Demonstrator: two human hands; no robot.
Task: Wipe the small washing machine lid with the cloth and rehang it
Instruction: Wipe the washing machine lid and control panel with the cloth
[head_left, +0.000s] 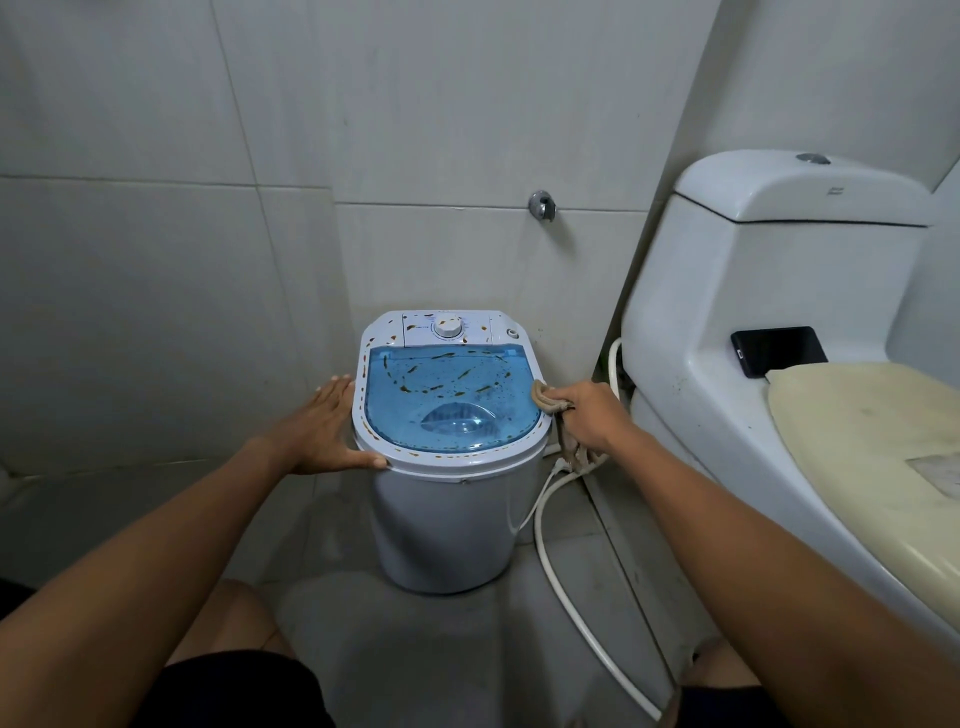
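A small white washing machine (441, 525) stands on the floor against the tiled wall. Its translucent blue lid (451, 400) is streaked and speckled with orange-brown stains, as is the white rim around it. My left hand (324, 431) lies flat against the machine's left rim, fingers spread. At the lid's right edge, my right hand (592, 415) grips a beige cloth (545, 397); one bunched end touches the lid and the rest hangs down below my fist.
A white toilet (753, 332) fills the right side, with a black phone (776, 351) on its ledge and a cream seat cover (872, 431). A white hose (566, 587) runs over the floor right of the machine. A metal wall fitting (542, 205) sits above it.
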